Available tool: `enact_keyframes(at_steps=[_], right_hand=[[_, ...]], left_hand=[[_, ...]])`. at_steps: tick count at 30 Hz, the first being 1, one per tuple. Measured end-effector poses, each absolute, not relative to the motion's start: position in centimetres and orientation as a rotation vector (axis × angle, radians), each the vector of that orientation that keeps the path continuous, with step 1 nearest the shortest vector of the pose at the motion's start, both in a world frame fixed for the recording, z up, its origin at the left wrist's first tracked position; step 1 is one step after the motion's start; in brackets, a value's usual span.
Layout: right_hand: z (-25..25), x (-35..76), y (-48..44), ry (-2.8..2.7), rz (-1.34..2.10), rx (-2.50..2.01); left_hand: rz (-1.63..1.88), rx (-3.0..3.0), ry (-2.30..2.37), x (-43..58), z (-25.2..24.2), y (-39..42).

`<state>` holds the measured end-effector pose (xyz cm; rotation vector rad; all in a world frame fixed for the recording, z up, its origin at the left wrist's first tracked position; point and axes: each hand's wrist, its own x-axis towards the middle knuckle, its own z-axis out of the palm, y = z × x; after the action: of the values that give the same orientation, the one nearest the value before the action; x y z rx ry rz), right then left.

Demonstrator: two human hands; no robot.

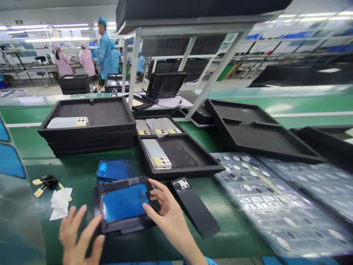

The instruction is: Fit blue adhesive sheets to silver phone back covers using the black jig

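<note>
A black fixture (110, 221) lies on the green bench in front of me with a blue-filmed phone back cover (124, 201) seated in it. My right hand (168, 215) rests at the fixture's right edge, fingers curled on its black corner and touching the blue cover. My left hand (78, 237) hovers at the fixture's lower left, fingers spread, holding nothing. A black phone back cover (194, 206) with a camera cut-out lies just right of my right hand.
A stack of blue covers (114, 170) sits behind the fixture. Black trays hold white-and-yellow phone backs (157, 152) (68, 122). Clear blister trays of small parts (275, 198) cover the right. White wipes (60, 204) and clips (44, 182) lie left. People in smocks work at the back left.
</note>
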<state>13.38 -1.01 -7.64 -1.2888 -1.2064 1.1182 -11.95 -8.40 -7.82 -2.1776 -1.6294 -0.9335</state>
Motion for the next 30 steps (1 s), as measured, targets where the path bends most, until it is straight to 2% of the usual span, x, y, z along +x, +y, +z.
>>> enact_keyframes(at_steps=[4,8,23,26,30], right_hand=[[-9.1,14.5,-1.6,-1.236,1.091,-1.372],[-9.0,14.5,-1.9,-1.365,1.052,-1.362],[-9.8,13.9,-2.2,-1.54,0.731,-1.332],[-7.7,14.9,-1.8,-1.488,0.652,-1.313],[-1.2,17.8,-1.6,-1.373,0.756,-1.046]], left_hand=[[-0.625,-2.291,-1.606,-8.1,-10.0,-7.0],[-0.406,-2.309,-1.509,-8.3,-9.7,-6.4],[-0.316,-2.255,-1.461,-8.5,-8.8,-5.9],[-0.316,-2.279,-1.474,-8.6,-9.0,-5.7],[-0.327,-2.286,-1.523,-8.8,-9.3,-5.6]])
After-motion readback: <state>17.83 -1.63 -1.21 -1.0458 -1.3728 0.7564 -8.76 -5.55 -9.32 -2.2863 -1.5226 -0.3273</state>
